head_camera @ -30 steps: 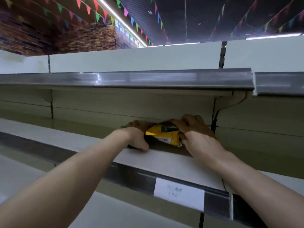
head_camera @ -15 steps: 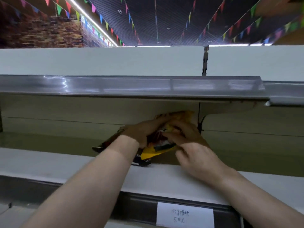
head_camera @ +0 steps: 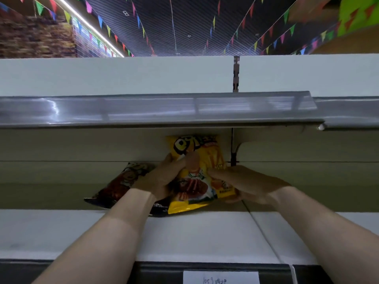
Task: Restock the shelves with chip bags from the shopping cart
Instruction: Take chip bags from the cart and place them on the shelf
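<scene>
Now we are pinching the bag [head_camera: 196,189] between curled fingers [head_camera: 224,174] — left hand [head_camera: 162,179], right hand [head_camera: 248,184] — standing it face-out for display.

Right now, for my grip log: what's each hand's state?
Left hand: grips the yellow plastic chip bag, thumb across its front.
Right hand: holds the same bag's lower right edge.

We see a bright ceiling light strip [head_camera: 88,27] glaring upper left; the upper shelf's rail [head_camera: 143,111] reflects it, shadowing below. Corners blur and wide-angle edges bend.
</scene>
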{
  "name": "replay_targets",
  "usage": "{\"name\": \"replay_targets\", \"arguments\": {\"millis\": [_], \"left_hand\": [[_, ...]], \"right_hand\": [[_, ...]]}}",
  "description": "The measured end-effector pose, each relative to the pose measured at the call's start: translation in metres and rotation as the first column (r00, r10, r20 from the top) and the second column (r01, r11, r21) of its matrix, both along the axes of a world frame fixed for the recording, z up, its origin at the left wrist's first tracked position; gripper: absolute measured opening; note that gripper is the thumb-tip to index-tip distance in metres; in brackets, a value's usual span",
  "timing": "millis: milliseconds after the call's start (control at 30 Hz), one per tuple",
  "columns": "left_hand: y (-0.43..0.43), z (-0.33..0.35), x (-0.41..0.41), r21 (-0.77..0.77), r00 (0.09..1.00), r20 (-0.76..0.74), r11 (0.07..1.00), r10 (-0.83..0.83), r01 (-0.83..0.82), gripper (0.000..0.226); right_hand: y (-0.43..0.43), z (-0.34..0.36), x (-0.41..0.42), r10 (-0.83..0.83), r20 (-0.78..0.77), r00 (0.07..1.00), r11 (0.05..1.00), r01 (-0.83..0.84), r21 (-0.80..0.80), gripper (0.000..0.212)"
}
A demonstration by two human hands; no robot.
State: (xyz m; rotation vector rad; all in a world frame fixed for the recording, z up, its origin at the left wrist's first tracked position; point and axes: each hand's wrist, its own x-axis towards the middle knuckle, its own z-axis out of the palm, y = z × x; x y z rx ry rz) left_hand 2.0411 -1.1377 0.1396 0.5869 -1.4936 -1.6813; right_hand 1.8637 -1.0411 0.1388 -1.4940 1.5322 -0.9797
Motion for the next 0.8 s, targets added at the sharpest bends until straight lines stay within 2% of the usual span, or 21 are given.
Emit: {"name": "replay_targets", "arguments": {"millis": [133, 233, 267, 367, 467, 500, 567, 633, 733, 800], "left_hand": [[-0.001, -0.001, 0.002, -0.071, 0.998, -0.032, 0.996, 0.059, -0.061, 0.063], [-0.004, 0.002, 0.007, 0.022, 0.997, -0.027, 0.997, 0.072, -0.072, 0.046], [-0.005, 0.002, 0.009, 0.043, 0.995, -0.031, 0.995, 0.092, -0.091, 0.044], [-0.007, 0.001, 0.01, 0.055, 0.992, 0.008, 0.991, 0.123, -0.123, 0.05], [-0.006, 0.0, 0.006, 0.009, 0.988, 0.056, 0.989, 0.146, -0.147, 0.046], [-0.004, -0.001, 0.004, -0.022, 0.986, 0.075, 0.989, 0.146, -0.145, 0.046], [0.0, -0.002, 0.001, -0.106, 0.988, 0.107, 0.99, 0.107, -0.096, 0.05], [0.0, -0.006, -0.003, -0.181, 0.984, 0.161, 0.982, 0.075, -0.045, 0.065], [-0.004, -0.009, -0.007, -0.218, 0.961, 0.222, 0.969, 0.163, -0.114, 0.121], [-0.007, -0.008, -0.007, -0.199, 0.949, 0.257, 0.971, 0.184, -0.134, 0.134]], "right_hand": [[-0.002, -0.004, -0.005, 0.014, 0.171, 0.985, 0.994, -0.031, 0.101, 0.064], [0.002, -0.004, -0.015, 0.028, 0.324, 0.946, 0.993, -0.065, 0.103, 0.032], [0.005, -0.004, -0.019, 0.017, 0.316, 0.949, 0.993, -0.053, 0.105, 0.023], [0.011, -0.005, -0.022, -0.027, 0.112, 0.993, 0.992, 0.013, 0.124, 0.014], [0.009, -0.008, -0.013, -0.051, -0.175, 0.983, 0.997, 0.062, 0.056, 0.027], [0.008, -0.007, -0.009, -0.076, -0.224, 0.972, 0.997, 0.078, 0.003, 0.035], [0.006, -0.006, -0.002, -0.135, -0.206, 0.969, 0.989, 0.121, -0.08, 0.041], [0.004, -0.007, 0.0, -0.191, -0.174, 0.966, 0.978, 0.171, -0.122, 0.039], [0.004, -0.009, 0.0, -0.262, -0.18, 0.948, 0.959, 0.236, -0.155, 0.037], [0.005, -0.009, 0.003, -0.297, -0.177, 0.938, 0.944, 0.26, -0.205, 0.029]]}}
